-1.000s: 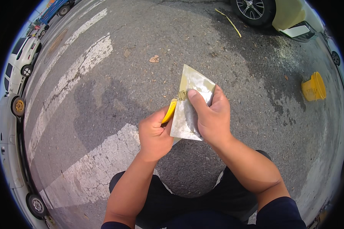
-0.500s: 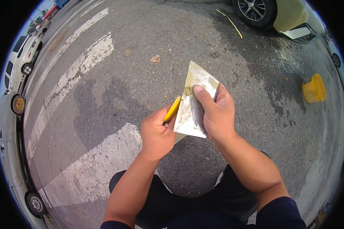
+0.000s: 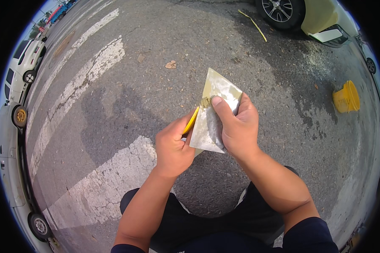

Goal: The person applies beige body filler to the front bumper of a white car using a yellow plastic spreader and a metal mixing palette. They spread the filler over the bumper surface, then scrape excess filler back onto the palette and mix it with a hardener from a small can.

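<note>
My right hand [image 3: 235, 125] holds a flat, greyish-white smeared plate [image 3: 215, 95] roughly triangular in outline, thumb pressed on its face near the left edge. My left hand [image 3: 173, 145] grips a yellow flat tool [image 3: 191, 121] whose tip meets the plate's left edge, where a small blob of tan paste sits just beside my right thumb. Both hands are held over asphalt in front of my knees. Most of the yellow tool is hidden inside my left fist.
A yellow cup-like container [image 3: 346, 98] lies on the asphalt at right. White painted road stripes [image 3: 76, 90] run at left. Parked cars [image 3: 27, 65] line the left rim; a car wheel [image 3: 280, 10] stands at top right. A dry leaf [image 3: 170, 64] lies ahead.
The plate and both hands have shifted slightly up and right; my right thumb has slid along the plate's left edge toward the paste.
</note>
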